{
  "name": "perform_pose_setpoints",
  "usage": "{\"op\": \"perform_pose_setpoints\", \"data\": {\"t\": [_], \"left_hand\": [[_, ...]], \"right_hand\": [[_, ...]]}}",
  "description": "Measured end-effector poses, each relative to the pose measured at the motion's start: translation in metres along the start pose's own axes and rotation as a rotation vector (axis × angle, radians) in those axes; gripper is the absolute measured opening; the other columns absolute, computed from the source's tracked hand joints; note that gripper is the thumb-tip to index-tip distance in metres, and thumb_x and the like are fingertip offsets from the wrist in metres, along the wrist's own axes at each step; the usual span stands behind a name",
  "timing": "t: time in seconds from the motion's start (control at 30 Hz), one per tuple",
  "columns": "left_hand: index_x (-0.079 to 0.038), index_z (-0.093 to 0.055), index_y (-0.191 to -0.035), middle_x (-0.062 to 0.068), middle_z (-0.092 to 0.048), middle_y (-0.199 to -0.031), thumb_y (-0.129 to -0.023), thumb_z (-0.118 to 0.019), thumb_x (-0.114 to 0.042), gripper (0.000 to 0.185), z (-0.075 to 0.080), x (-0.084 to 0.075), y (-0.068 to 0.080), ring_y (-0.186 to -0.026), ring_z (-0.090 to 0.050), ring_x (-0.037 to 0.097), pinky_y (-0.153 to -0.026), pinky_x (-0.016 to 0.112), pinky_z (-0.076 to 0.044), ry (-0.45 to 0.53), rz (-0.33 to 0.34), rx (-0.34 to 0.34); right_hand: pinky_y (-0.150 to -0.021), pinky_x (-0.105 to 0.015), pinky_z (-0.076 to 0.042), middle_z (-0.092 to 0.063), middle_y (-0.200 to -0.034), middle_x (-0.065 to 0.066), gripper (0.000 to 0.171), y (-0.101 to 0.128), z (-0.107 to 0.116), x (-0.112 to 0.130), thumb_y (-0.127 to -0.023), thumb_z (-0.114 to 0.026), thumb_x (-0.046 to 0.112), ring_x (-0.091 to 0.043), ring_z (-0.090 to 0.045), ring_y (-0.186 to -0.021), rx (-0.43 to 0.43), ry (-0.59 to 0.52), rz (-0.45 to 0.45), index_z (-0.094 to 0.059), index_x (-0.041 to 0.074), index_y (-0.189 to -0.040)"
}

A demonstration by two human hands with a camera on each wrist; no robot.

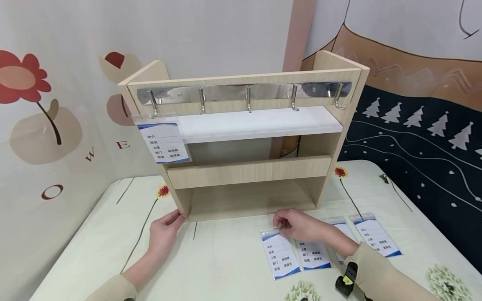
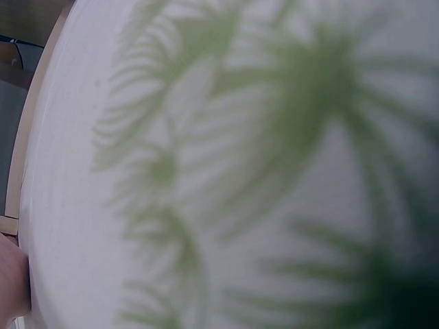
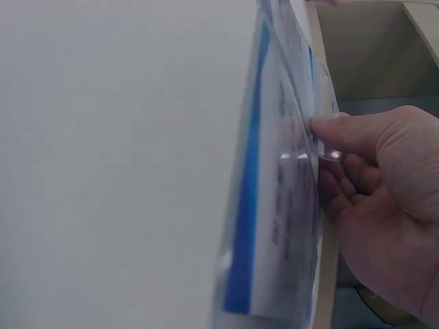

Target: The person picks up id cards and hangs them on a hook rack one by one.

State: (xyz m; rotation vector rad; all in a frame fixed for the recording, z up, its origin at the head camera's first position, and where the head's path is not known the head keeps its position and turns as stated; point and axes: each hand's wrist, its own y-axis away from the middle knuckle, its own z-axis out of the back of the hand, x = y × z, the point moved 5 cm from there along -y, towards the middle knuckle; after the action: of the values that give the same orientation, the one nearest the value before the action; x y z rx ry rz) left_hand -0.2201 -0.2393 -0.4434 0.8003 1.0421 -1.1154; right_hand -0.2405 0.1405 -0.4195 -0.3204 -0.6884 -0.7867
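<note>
A light wooden shelf (image 1: pixel 248 171) stands on the table, with a metal hook strip (image 1: pixel 226 93) across its upper front. One badge in a clear sleeve (image 1: pixel 164 142) hangs from the leftmost hook. My left hand (image 1: pixel 164 234) holds the shelf's lower left front corner; only a sliver of it shows in the left wrist view. In front of the shelf, my right hand (image 1: pixel 301 225) pinches the top edge of a clear-sleeved badge (image 1: pixel 280 256), thumb on the plastic in the right wrist view. Beside it a second badge (image 1: pixel 314 256) is partly covered by that hand.
Two more badges lie to the right, one partly under the right forearm and one badge (image 1: pixel 376 236) near the table's right side. A flower-print cloth (image 1: pixel 226 259) covers the table. Behind hang a pale printed curtain (image 1: pixel 226 37) and a dark tree-patterned one (image 1: pixel 421 146).
</note>
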Motion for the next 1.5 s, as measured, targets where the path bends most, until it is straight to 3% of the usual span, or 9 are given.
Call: {"op": "perform_pose_setpoints", "data": {"t": [0.1,0.4,0.7,0.87,1.13,1.27,1.5], "left_hand": [[0.000,-0.064,-0.136,0.018,-0.065,-0.129,-0.101,-0.068,-0.021,0.041,0.000,0.000,-0.001,-0.123,-0.060,0.022,-0.082,0.008,-0.049,0.004,-0.004,0.001],[0.002,-0.065,-0.134,0.019,-0.066,-0.128,-0.101,-0.068,-0.020,0.040,0.000,0.001,-0.002,-0.099,-0.062,-0.007,-0.081,0.009,-0.050,0.004,-0.002,-0.007],[0.003,-0.064,-0.135,0.020,-0.066,-0.128,-0.101,-0.068,-0.018,0.040,0.000,-0.003,-0.002,-0.093,-0.062,-0.012,-0.081,0.010,-0.051,0.033,-0.004,-0.011],[0.003,-0.064,-0.135,0.021,-0.066,-0.127,-0.101,-0.067,-0.017,0.039,-0.001,-0.002,-0.001,-0.091,-0.062,-0.013,-0.080,0.009,-0.050,0.029,0.002,-0.009],[0.004,-0.065,-0.134,0.021,-0.066,-0.126,-0.101,-0.067,-0.016,0.039,-0.001,0.000,-0.001,-0.090,-0.062,-0.013,-0.080,0.009,-0.051,0.033,0.003,-0.012],[0.004,-0.065,-0.134,0.022,-0.066,-0.126,-0.101,-0.067,-0.016,0.039,-0.001,-0.001,-0.001,-0.090,-0.062,-0.013,-0.080,0.009,-0.050,0.036,0.006,-0.013],[0.005,-0.064,-0.134,0.022,-0.066,-0.127,-0.100,-0.067,-0.014,0.039,-0.002,-0.001,-0.001,-0.090,-0.062,-0.013,-0.080,0.009,-0.050,0.047,0.007,-0.015]], "right_hand": [[-0.072,-0.025,-0.051,-0.060,-0.088,0.008,0.021,0.001,0.001,-0.003,-0.092,-0.072,-0.004,-0.008,-0.055,-0.082,-0.015,-0.039,0.007,-0.066,0.014,-0.101],[-0.078,-0.025,-0.053,-0.065,-0.098,0.005,0.020,0.004,0.004,0.000,-0.095,-0.069,-0.001,-0.011,-0.059,-0.089,-0.069,-0.079,0.000,-0.070,0.012,-0.111],[-0.086,-0.028,-0.057,-0.069,-0.107,-0.002,0.021,0.003,0.014,0.010,-0.095,-0.068,-0.003,-0.016,-0.064,-0.097,-0.223,-0.140,0.052,-0.073,0.006,-0.114],[-0.085,-0.027,-0.058,-0.070,-0.107,-0.001,0.022,0.003,0.015,0.009,-0.095,-0.069,-0.004,-0.016,-0.066,-0.097,-0.260,-0.172,0.058,-0.075,0.007,-0.113],[-0.080,-0.026,-0.058,-0.070,-0.107,-0.006,0.021,0.002,0.019,0.015,-0.093,-0.070,-0.008,-0.013,-0.066,-0.093,-0.306,-0.222,0.140,-0.076,0.004,-0.108],[-0.077,-0.024,-0.057,-0.070,-0.108,-0.005,0.020,0.002,0.021,0.019,-0.092,-0.070,-0.008,-0.022,-0.066,-0.094,-0.334,-0.212,0.155,-0.077,0.007,-0.104],[-0.074,-0.023,-0.055,-0.069,-0.107,-0.001,0.022,0.003,0.027,0.029,-0.092,-0.071,-0.008,-0.018,-0.064,-0.091,-0.382,-0.171,0.172,-0.078,0.009,-0.104]]}}
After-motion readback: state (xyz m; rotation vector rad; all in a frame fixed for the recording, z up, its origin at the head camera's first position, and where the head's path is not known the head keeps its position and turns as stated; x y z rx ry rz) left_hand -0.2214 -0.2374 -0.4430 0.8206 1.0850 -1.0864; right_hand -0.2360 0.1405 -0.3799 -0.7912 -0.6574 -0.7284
